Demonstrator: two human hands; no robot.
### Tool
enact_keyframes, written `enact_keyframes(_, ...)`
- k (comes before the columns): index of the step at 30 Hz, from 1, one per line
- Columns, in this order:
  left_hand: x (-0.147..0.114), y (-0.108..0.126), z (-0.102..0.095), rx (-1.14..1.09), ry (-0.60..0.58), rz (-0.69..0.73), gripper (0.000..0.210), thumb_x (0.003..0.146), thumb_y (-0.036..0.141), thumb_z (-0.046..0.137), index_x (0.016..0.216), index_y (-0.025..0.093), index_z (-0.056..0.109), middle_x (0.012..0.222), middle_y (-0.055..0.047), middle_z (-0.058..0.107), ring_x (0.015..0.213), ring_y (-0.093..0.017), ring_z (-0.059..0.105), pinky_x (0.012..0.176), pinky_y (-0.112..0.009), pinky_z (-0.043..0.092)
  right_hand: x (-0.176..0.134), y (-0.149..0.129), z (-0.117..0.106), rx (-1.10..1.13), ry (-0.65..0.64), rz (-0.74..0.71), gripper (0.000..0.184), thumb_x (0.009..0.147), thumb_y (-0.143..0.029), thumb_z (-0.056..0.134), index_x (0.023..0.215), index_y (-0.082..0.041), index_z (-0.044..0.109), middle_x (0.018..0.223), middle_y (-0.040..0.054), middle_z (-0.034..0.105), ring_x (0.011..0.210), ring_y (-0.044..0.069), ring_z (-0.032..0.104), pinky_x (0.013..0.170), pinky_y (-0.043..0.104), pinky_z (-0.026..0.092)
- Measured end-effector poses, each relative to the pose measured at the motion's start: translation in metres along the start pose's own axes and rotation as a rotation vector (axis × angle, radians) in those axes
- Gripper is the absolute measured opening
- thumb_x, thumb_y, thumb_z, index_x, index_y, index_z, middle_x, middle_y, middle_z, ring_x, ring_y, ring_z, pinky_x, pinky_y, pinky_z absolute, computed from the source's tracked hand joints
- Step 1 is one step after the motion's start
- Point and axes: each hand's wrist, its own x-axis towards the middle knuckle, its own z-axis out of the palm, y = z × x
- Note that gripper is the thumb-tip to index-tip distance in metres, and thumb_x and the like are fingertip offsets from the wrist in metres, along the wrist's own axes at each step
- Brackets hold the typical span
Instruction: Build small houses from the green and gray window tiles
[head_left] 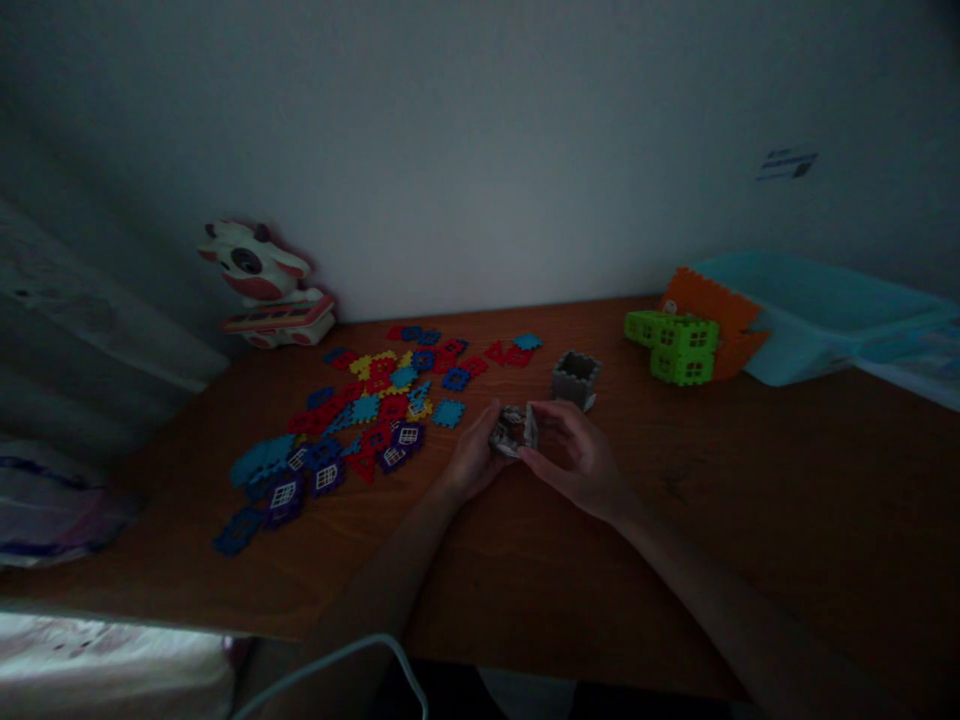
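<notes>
Between my two hands is a small grey cube-like frame of interlocking building tiles (514, 432), held just over the wooden table. My left hand (475, 455) grips its left side. On its right side, the thumb and fingers of my right hand (581, 455) pinch a grey tile edge. Just behind my right hand stands a grey open-topped box of joined tiles (575, 377). To the left spread many loose tiles in red, blue, yellow and purple, among them a purple window tile (283, 497) and a light blue square tile (448, 413).
A green tile structure (684, 348) leans by an orange panel (716, 310) at the right, beside a pale blue plastic bin (817, 310). A cow-shaped toy keyboard (262, 285) stands at the back left against the wall. A pale cable (337, 655) crosses the near edge.
</notes>
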Motion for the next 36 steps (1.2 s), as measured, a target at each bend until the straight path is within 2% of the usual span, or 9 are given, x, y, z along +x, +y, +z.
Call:
enact_keyframes(7, -0.0013, 0.0029, 0.0026, -0.026, 0.056, -0.007, 0.026, 0.093, 0.04, 0.062, 0.089, 0.014, 0.066, 0.083, -0.006, 0.072, 0.068, -0.015, 0.068, 0.06, -0.024, 0.056, 0.0047, -0.0028, -0.0055, -0.216, 0.046, -0.053, 0.049, 0.085, -0.035, 0.075, 0.13, -0.029, 0.055, 0.121, 0.0083, 0.064, 0.11, 0.025, 0.065, 0.099, 0.049, 0.055)
enact_keyframes(11, 0.0006, 0.0026, 0.0009, -0.013, 0.07, -0.018, 0.029, 0.093, 0.043, 0.063, 0.092, 0.015, 0.065, 0.087, -0.006, 0.072, 0.071, -0.015, 0.069, 0.062, -0.027, 0.058, 0.0066, -0.0036, -0.0065, -0.297, 0.006, -0.083, 0.049, 0.085, -0.034, 0.076, 0.13, -0.029, 0.056, 0.122, 0.008, 0.065, 0.112, 0.026, 0.063, 0.1, 0.05, 0.053)
enact_keyframes(19, -0.0002, 0.0016, -0.0013, 0.031, 0.058, -0.032, 0.028, 0.094, 0.042, 0.06, 0.095, 0.015, 0.065, 0.087, -0.006, 0.071, 0.068, -0.015, 0.067, 0.058, -0.026, 0.058, 0.0074, -0.0015, -0.0064, -0.274, -0.011, -0.076, 0.05, 0.084, -0.037, 0.078, 0.129, -0.029, 0.058, 0.122, 0.0073, 0.066, 0.113, 0.026, 0.063, 0.1, 0.046, 0.052)
enact_keyframes(26, 0.0013, 0.0004, -0.0047, 0.009, 0.05, 0.008, 0.027, 0.093, 0.042, 0.062, 0.093, 0.015, 0.065, 0.083, -0.005, 0.07, 0.065, -0.015, 0.066, 0.054, -0.024, 0.055, 0.0088, -0.0031, -0.0091, -0.292, -0.053, -0.171, 0.045, 0.086, -0.035, 0.076, 0.129, -0.033, 0.062, 0.117, 0.0059, 0.067, 0.109, 0.025, 0.064, 0.098, 0.046, 0.054)
enact_keyframes(36, 0.0004, 0.001, -0.0045, -0.006, 0.021, -0.057, 0.028, 0.094, 0.042, 0.061, 0.09, 0.014, 0.064, 0.077, -0.003, 0.066, 0.061, -0.012, 0.062, 0.052, -0.022, 0.054, 0.0086, -0.0066, -0.0097, -0.231, -0.098, -0.118, 0.039, 0.087, -0.036, 0.074, 0.126, -0.035, 0.066, 0.112, 0.0062, 0.066, 0.104, 0.023, 0.065, 0.094, 0.046, 0.055)
